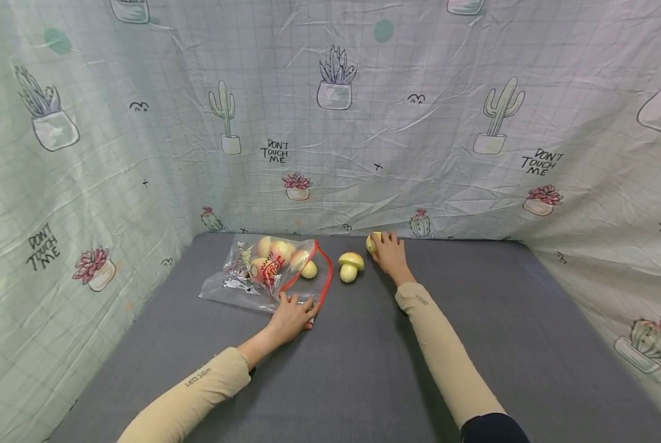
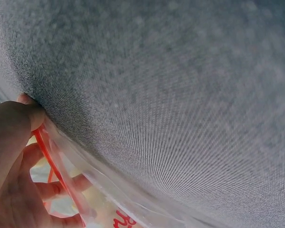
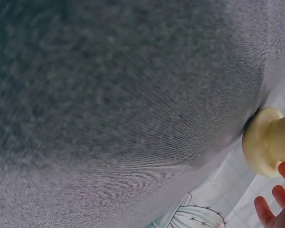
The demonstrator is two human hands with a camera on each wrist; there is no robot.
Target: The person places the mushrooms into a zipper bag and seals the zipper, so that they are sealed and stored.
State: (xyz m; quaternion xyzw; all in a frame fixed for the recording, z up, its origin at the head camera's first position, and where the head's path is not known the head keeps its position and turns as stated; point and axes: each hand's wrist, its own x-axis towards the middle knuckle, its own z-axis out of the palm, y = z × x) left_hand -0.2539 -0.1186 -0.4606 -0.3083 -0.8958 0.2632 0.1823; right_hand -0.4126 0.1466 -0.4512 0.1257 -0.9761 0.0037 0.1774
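My left hand (image 1: 293, 320) pinches the red-edged mouth of a clear plastic zip bag (image 1: 222, 286) at its near corner. In the left wrist view the thumb lies over the red strip (image 2: 51, 160), with other fingers spread behind the film. Several yellow and orange mushrooms (image 1: 279, 251) lie inside the bag, one with its stem towards the opening. Between bag and right hand lies a loose mushroom (image 1: 351, 266), cap away from me. At the table's back, my right hand (image 1: 392, 253) grips another mushroom (image 3: 261, 140) by its pale stem, only partly seen in the right wrist view.
A dark grey cloth-covered table (image 1: 358, 369) spreads under both arms. Behind it and along the sides hangs a pale curtain (image 1: 375, 123) printed with potted cacti, meeting the table's back edge close beyond the right hand.
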